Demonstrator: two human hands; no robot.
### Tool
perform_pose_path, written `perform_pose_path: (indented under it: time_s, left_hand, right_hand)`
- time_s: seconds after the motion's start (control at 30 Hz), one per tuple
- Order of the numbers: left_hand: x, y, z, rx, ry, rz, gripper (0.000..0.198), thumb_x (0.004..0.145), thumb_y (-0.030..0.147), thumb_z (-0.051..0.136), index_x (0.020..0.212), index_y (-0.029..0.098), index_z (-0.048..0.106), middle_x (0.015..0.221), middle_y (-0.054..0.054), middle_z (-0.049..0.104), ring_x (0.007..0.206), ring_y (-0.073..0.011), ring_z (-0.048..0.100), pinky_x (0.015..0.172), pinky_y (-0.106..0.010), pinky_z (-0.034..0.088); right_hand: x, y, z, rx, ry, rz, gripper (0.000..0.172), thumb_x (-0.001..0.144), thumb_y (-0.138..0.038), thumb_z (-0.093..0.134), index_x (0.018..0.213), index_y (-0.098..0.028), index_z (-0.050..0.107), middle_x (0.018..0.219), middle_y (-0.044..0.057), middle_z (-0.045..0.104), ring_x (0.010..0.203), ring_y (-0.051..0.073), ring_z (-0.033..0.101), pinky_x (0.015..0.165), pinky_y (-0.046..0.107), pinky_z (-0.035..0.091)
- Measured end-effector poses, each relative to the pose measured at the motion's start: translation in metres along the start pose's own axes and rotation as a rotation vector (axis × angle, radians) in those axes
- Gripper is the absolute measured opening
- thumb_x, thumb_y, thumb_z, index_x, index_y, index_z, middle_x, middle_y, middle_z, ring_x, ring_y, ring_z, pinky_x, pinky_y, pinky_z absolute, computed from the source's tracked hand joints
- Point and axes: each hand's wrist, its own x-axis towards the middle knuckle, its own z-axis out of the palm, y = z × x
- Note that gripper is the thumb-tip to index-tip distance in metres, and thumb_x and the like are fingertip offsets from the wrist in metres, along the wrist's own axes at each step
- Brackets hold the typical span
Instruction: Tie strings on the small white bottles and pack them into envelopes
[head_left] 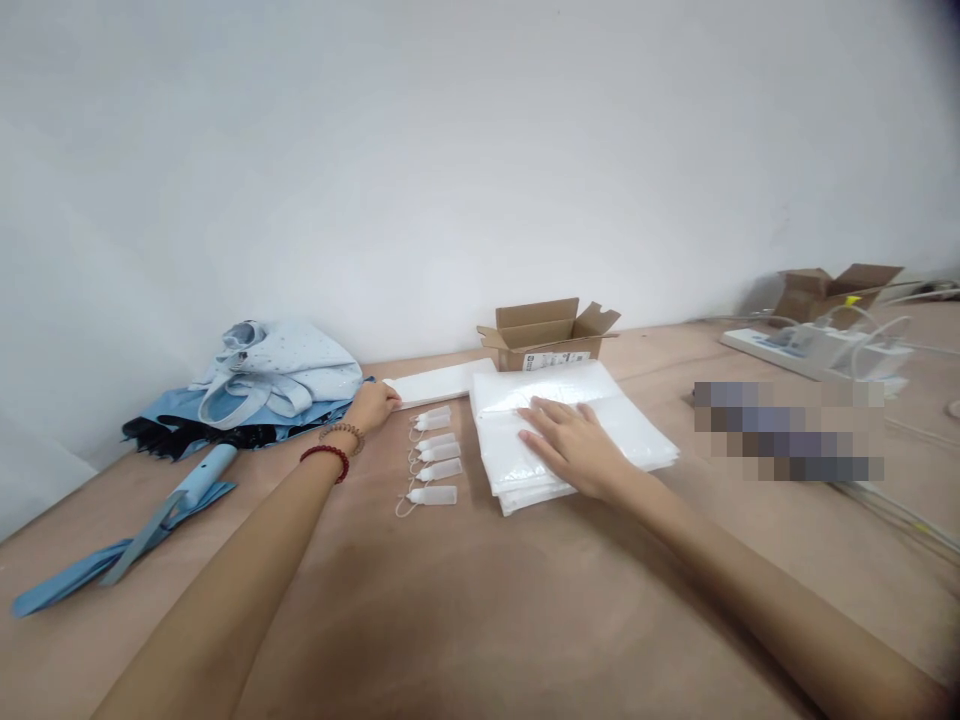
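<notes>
My left hand (373, 405) pinches the near-left end of a long, flat white strip (442, 382), which lies on the table. Flat on a stack of white plastic packaging bags (510, 405) rests my right hand (574, 445), palm down with its fingers spread. The stack covers the strip's right end, or meets it; I cannot tell which. Between my hands, several small translucent squeeze bottles (435, 495) with looped cap straps lie on their sides in a column.
An open cardboard box (551, 345) stands behind the bags against the wall. At the left are a pale blue cloth bag (292, 365) and a folded blue umbrella (202, 475). A power strip (772, 350) with plugs and cables, another cardboard box (806, 295) and a pixelated object (780, 430) are at the right.
</notes>
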Motion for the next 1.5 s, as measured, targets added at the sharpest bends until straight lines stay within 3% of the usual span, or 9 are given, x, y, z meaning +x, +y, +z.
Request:
perform_pose_path:
  time_s: [0.13,0.47,0.77,1.03,1.13,1.3,1.4,1.5]
  left_hand:
    - [0.000,0.002,-0.002,0.054,-0.024,0.001,0.024,0.076,0.019,0.052,0.082,0.017,0.075,0.088,-0.009,0.074,0.086,-0.0225,0.064,0.080,-0.027,0.044]
    - [-0.016,0.021,0.006,0.173,0.036,-0.008,0.027,0.077,0.006,0.043,0.085,0.006,0.068,0.092,-0.023,0.066,0.087,-0.0294,0.063,0.079,-0.036,0.045]
    - [-0.023,0.009,-0.007,0.153,0.084,-0.049,0.023,0.081,0.016,0.043,0.079,0.011,0.066,0.083,-0.019,0.067,0.083,-0.0284,0.064,0.074,-0.033,0.044]
    - [-0.074,-0.010,-0.006,0.099,0.340,-0.204,0.027,0.087,0.021,0.033,0.101,0.012,0.055,0.102,-0.016,0.066,0.092,-0.0267,0.063,0.080,-0.034,0.044]
    - [-0.096,-0.015,-0.001,-0.102,0.517,-0.292,0.020,0.084,0.024,0.039,0.095,0.016,0.054,0.101,-0.011,0.068,0.091,-0.0246,0.063,0.083,-0.033,0.045]
    - [-0.114,-0.009,-0.007,-0.277,0.650,-0.410,0.016,0.084,0.028,0.043,0.089,0.018,0.055,0.095,-0.010,0.068,0.089,-0.0239,0.064,0.082,-0.034,0.047]
    - [-0.116,0.009,-0.013,-0.330,0.738,-0.340,0.016,0.085,0.027,0.042,0.090,0.017,0.054,0.096,-0.010,0.066,0.090,-0.0216,0.063,0.083,-0.033,0.048]
    - [-0.118,0.038,-0.015,-0.339,0.865,-0.125,0.014,0.088,0.025,0.041,0.087,0.017,0.053,0.098,-0.012,0.063,0.096,-0.0205,0.060,0.087,-0.034,0.047]
  right_hand:
    - [0.000,-0.001,0.000,0.006,-0.002,0.003,0.052,0.097,-0.046,0.019,0.132,-0.021,0.047,0.140,0.014,0.044,0.128,0.028,0.041,0.100,0.053,0.031]
    - [0.001,-0.003,-0.002,0.016,-0.010,0.010,0.053,0.097,-0.047,0.018,0.132,-0.021,0.048,0.140,0.014,0.045,0.128,0.028,0.041,0.100,0.054,0.031]
    - [-0.001,-0.002,0.001,-0.028,0.028,-0.013,0.052,0.097,-0.046,0.019,0.133,-0.021,0.047,0.138,0.014,0.047,0.126,0.028,0.043,0.099,0.055,0.032]
    - [-0.002,-0.003,0.000,-0.099,0.089,-0.014,0.052,0.096,-0.047,0.022,0.132,-0.019,0.047,0.138,0.016,0.046,0.128,0.031,0.038,0.098,0.053,0.033]
    - [-0.002,-0.005,0.000,-0.101,0.147,-0.026,0.051,0.096,-0.046,0.025,0.132,-0.017,0.047,0.137,0.017,0.046,0.128,0.031,0.038,0.098,0.054,0.033]
    - [-0.003,-0.015,-0.003,-0.123,0.235,-0.089,0.049,0.096,-0.043,0.026,0.130,-0.015,0.048,0.136,0.019,0.047,0.127,0.032,0.039,0.097,0.056,0.032]
    - [-0.005,-0.024,-0.005,-0.161,0.313,-0.163,0.047,0.096,-0.040,0.030,0.131,-0.013,0.047,0.137,0.021,0.046,0.128,0.032,0.039,0.099,0.055,0.032]
    - [-0.008,-0.032,-0.005,-0.179,0.399,-0.249,0.044,0.095,-0.033,0.036,0.133,-0.013,0.044,0.142,0.021,0.040,0.131,0.032,0.036,0.101,0.053,0.031]
